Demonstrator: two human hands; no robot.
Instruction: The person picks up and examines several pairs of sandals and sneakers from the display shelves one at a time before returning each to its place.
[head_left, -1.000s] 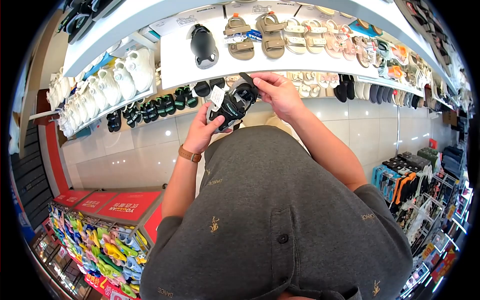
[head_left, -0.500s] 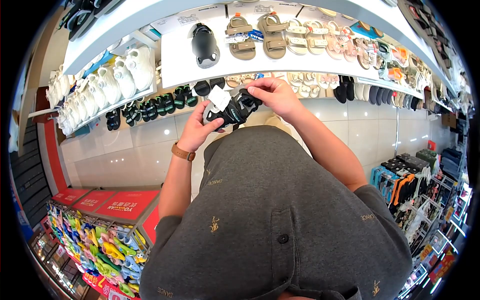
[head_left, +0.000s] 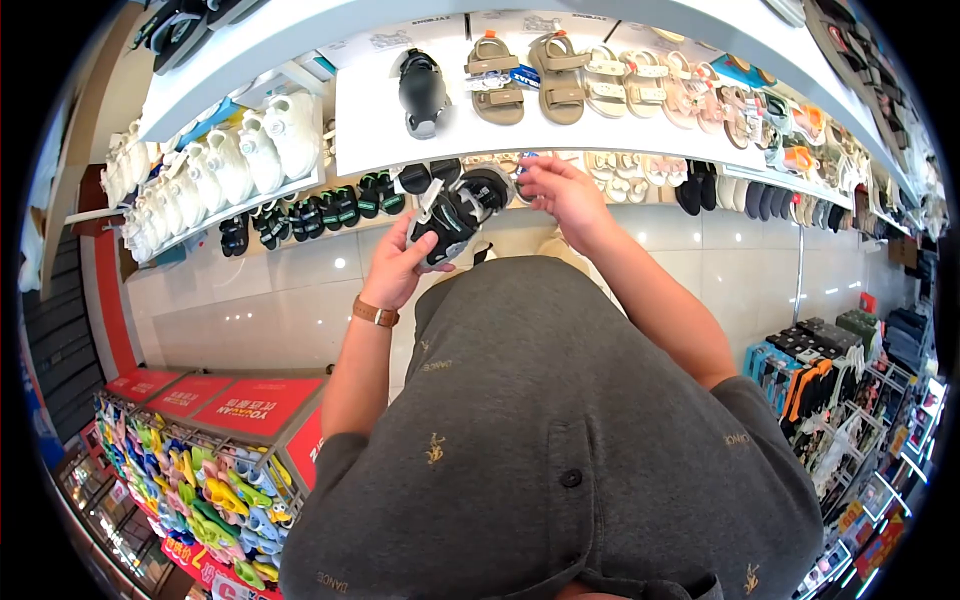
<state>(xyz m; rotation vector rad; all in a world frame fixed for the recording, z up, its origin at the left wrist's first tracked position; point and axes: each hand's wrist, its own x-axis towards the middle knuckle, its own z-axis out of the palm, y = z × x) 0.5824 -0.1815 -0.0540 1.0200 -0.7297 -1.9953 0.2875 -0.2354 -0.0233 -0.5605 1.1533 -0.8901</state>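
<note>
A black and grey sandal [head_left: 458, 222] is held in front of my body, tilted, its open top turned toward me. My left hand [head_left: 396, 262] is closed around its lower left end, thumb across the straps. A white tag [head_left: 430, 200] stands up edge-on from the sandal. Just right of the sandal's upper end, my right hand [head_left: 572, 200] hangs with fingers curved and apart, holding nothing. Beyond both hands, a matching-looking black and grey sandal [head_left: 424, 95] rests on the white shelf [head_left: 380, 152].
Tan sandals [head_left: 496, 95] and pale children's sandals stand further right on the shelf. White shoes [head_left: 255, 155] line a left shelf, with black-green sandals [head_left: 340, 204] below. Colourful clogs [head_left: 215, 500] hang at lower left near red boxes [head_left: 262, 408]. Socks [head_left: 800, 370] hang at right.
My right hand has let go of the sandal's upper end and moved slightly right. The sandal has turned more upright in my left hand, and its tag now shows edge-on.
</note>
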